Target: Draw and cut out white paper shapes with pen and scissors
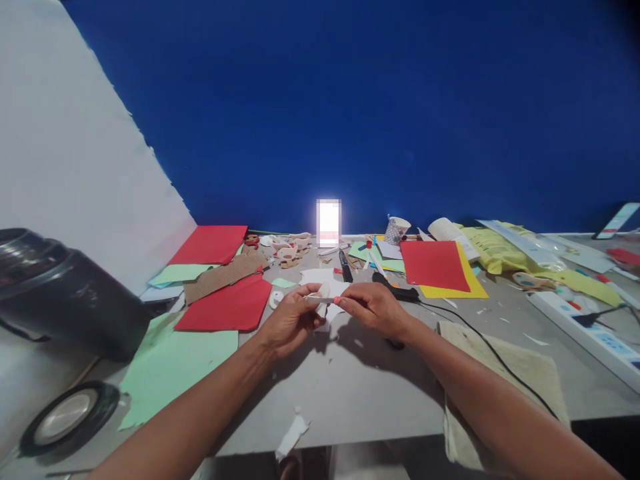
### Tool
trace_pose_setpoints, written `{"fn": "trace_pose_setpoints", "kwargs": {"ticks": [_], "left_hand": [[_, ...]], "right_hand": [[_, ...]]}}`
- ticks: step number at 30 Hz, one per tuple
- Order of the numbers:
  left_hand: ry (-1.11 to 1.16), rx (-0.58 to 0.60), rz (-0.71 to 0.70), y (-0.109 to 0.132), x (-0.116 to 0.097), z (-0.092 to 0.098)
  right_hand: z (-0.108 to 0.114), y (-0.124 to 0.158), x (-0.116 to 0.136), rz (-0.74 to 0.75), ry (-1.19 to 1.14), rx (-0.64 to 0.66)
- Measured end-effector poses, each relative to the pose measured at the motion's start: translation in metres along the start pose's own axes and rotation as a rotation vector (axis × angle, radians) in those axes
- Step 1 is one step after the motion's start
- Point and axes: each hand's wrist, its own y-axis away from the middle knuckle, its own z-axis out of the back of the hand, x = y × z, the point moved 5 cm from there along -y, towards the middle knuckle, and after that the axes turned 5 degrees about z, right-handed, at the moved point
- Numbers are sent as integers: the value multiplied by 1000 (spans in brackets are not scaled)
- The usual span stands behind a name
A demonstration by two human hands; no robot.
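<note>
My left hand [291, 321] and my right hand [373, 307] meet above the middle of the grey table [350, 387], both pinched on one small white paper piece [324, 298] between them. The fingers of each hand are closed on it. Just behind my right hand lies a black glue gun [397, 289], its black cord [500, 357] trailing to the right. Under the hands are more white paper scraps [327, 313].
Red paper sheets [227, 308], a green sheet [175, 370], corrugated cardboard [223, 275] and a black tape roll [67, 417] lie left. A red-on-yellow sheet [435, 265], a paper cup [397, 230], a power strip [585, 327] and a beige cloth [505, 373] lie right. A bright phone [329, 223] stands behind.
</note>
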Motion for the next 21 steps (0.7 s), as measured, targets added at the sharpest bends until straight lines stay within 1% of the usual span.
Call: {"fn": "trace_pose_setpoints", "kwargs": {"ticks": [7,14,21], "left_hand": [[34,-31,26,2,2,3],[-32,21,-28,2,-2,0],[-53,20,-42,3,-3,-3]], "right_hand": [[4,-1,-4,-14,1,-30],[4,-1,-2,-10,-10,-9],[3,-1,-3,-16,-11,10]]}}
